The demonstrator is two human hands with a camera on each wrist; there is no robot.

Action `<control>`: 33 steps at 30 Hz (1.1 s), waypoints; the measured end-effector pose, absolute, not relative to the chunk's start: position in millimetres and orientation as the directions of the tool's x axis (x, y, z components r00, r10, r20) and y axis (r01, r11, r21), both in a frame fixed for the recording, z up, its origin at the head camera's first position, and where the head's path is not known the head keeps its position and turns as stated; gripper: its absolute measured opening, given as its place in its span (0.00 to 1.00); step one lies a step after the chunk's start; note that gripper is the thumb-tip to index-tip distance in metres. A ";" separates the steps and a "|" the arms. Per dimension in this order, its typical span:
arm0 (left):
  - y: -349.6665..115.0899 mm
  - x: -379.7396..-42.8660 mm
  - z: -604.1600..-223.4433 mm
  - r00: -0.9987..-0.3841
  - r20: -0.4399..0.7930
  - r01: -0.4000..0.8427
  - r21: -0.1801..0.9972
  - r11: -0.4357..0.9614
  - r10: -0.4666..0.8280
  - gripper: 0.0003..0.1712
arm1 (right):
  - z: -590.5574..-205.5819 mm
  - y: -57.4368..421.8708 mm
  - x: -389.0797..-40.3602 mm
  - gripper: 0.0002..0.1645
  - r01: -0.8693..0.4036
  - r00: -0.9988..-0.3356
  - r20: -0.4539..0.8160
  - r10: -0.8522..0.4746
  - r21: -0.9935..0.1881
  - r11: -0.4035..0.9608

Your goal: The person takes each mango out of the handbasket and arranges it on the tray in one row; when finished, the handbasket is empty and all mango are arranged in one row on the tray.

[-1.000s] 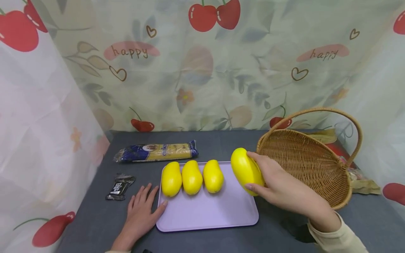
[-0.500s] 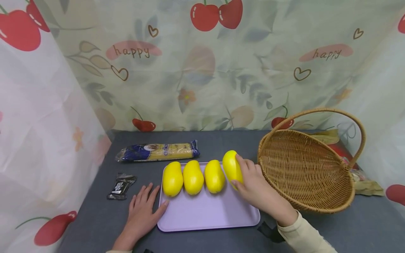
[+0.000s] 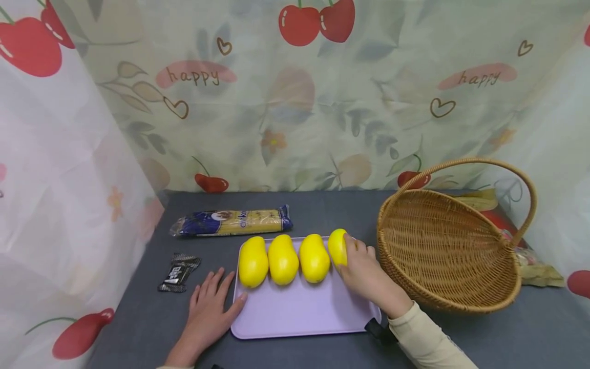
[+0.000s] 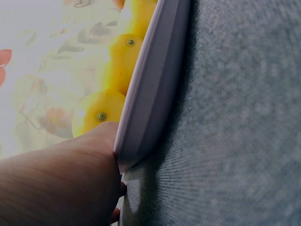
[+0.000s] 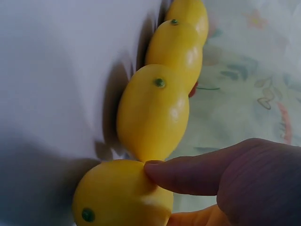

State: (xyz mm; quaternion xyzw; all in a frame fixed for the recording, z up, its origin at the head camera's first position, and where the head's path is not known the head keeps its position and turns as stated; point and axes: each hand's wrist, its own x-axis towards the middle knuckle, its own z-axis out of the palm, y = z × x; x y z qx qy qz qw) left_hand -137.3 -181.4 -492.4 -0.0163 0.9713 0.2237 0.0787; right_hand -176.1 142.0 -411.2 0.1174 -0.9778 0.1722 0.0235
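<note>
Three yellow mangoes, the left one [image 3: 253,262], the middle one [image 3: 283,260] and the right one [image 3: 315,259], lie side by side along the back of a pale purple tray [image 3: 304,312]. At the right end of this row, my right hand [image 3: 366,271] grips a fourth mango [image 3: 338,247] from its right side. In the right wrist view the thumb presses on the held mango [image 5: 117,195], close against its neighbour [image 5: 153,113]. My left hand [image 3: 209,307] rests with fingers spread at the tray's left edge, its thumb over the rim [image 4: 150,84].
A wicker basket [image 3: 449,251] with a tall handle stands tilted to the right of the tray. Behind the tray lies a pack of spaghetti [image 3: 235,221]. A small black packet [image 3: 178,272] is at the left, and bags [image 3: 539,272] show behind the basket.
My right hand has carried the mango left and down from beside the basket to the right end of the row on the tray. My left hand has stayed in place.
</note>
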 end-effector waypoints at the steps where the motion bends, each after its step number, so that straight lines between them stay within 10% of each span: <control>1: -181.0 -137.2 -492.7 -0.987 -0.161 -0.067 0.430 0.900 0.003 0.47 | -412.6 142.7 -176.6 0.43 -0.238 -0.971 0.076 -0.226 -0.334 0.912; 33: -183.8 -136.0 -491.4 -0.988 -0.155 -0.066 0.432 0.900 0.001 0.48 | -423.7 141.2 -183.2 0.42 -0.155 -0.988 0.041 -0.151 -0.393 0.907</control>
